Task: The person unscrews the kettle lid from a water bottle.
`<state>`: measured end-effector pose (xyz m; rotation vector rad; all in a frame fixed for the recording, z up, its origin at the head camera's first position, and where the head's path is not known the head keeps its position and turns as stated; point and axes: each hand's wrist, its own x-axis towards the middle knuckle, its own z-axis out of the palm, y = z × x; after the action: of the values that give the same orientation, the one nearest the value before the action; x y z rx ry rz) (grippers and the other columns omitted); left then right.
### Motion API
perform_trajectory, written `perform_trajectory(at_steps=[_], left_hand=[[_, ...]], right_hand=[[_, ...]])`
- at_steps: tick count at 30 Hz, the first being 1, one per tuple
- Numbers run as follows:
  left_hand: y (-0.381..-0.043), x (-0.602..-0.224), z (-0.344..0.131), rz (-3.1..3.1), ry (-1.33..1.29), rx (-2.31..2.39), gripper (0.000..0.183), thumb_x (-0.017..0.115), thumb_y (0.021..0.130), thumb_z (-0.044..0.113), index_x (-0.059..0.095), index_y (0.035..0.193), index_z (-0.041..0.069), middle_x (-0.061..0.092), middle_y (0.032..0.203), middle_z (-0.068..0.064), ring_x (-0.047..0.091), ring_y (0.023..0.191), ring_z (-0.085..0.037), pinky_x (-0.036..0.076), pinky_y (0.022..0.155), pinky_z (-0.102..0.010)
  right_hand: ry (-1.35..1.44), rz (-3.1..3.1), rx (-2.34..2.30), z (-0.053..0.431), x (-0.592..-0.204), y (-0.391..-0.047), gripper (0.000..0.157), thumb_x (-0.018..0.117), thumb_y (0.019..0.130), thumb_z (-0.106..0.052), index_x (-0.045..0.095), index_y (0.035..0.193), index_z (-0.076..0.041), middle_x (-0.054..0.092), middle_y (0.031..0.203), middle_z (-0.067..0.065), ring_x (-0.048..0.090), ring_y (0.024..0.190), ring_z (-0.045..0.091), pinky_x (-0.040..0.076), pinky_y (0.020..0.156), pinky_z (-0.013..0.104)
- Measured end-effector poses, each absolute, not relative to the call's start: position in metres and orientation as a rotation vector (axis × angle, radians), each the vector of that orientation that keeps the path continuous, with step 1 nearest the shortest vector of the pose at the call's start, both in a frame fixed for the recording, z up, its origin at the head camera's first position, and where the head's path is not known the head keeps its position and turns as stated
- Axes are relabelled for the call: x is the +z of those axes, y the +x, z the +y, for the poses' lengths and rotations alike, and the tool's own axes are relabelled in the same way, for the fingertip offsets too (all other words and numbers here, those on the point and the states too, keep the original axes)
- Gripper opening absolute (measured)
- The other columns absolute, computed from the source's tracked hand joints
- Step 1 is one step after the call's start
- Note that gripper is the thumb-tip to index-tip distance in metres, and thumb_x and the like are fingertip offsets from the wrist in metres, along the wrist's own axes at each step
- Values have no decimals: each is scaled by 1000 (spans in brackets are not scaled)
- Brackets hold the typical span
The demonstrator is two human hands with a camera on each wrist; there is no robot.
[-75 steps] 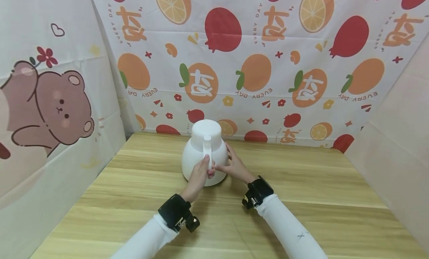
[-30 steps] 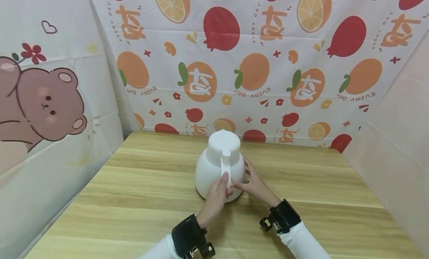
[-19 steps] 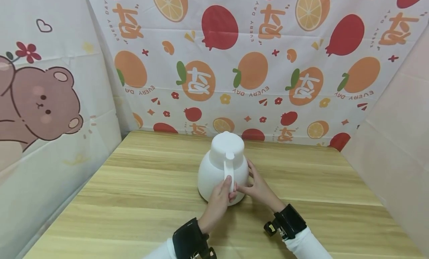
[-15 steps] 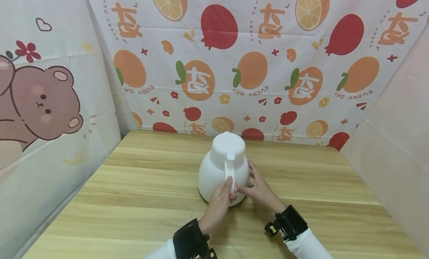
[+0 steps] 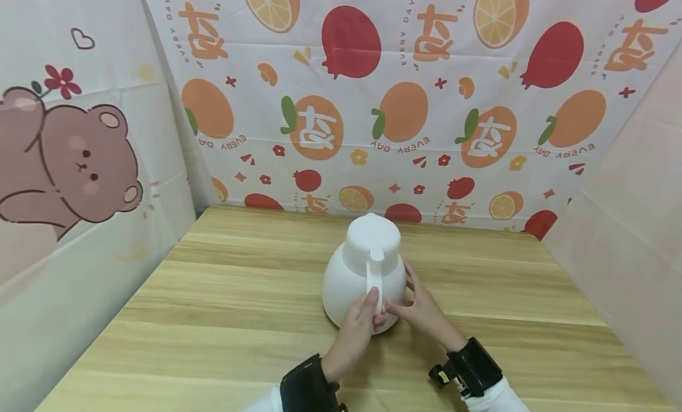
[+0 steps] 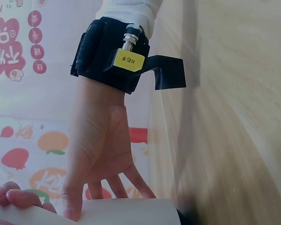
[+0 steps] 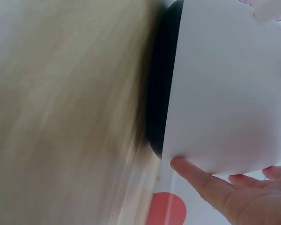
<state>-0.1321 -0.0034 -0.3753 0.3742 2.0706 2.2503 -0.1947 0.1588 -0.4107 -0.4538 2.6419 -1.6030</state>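
Note:
A white thermal carafe [image 5: 343, 290] with a rounded body, a pale lid [image 5: 373, 229] and a handle [image 5: 374, 273] facing me stands upright at the middle of the table. My left hand [image 5: 353, 332] grips the handle low down, its thumb along the front. Against the right side of the body rests my right hand [image 5: 430, 318], thumb and fingers spread and fairly straight. The left wrist view shows that right palm [image 6: 103, 140] beside the carafe. In the right wrist view the dark base [image 7: 161, 89] sits close over the table, and fingertips [image 7: 180, 164] touch the lower wall.
The wood-grain table [image 5: 229, 282] extends on both sides of the carafe. A fruit-print cloth [image 5: 437, 116] hangs along its back edge, with a bear-print cloth [image 5: 96, 163] on the left and a plain pale one [image 5: 634, 222] on the right.
The carafe has slid across the table to the right and nearer to me, with both hands moving along with it. Their hold on it looks the same.

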Motion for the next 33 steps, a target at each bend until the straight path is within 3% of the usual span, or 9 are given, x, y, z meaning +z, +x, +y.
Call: perform_trajectory(at_steps=[22, 33], left_hand=[[-116, -375, 13, 2138, 424, 2194, 52, 25, 105, 25, 47, 82, -17, 39, 64, -3, 39, 57, -6, 36, 57, -16], [-102, -377, 21, 2159, 446, 2224, 48, 28, 103, 16, 45, 72, -15, 39, 60, -12, 38, 54, -3, 36, 54, -15]], right_hand=[[-474, 2628, -1643, 177, -412, -178, 96, 75, 78, -18, 13, 152, -15, 14, 158, 27, 25, 135, 55, 44, 97, 64], [-500, 2612, -1651, 184, -412, -167, 97, 76, 77, -16, 13, 151, -13, 14, 158, 26, 24, 133, 59, 44, 96, 64]])
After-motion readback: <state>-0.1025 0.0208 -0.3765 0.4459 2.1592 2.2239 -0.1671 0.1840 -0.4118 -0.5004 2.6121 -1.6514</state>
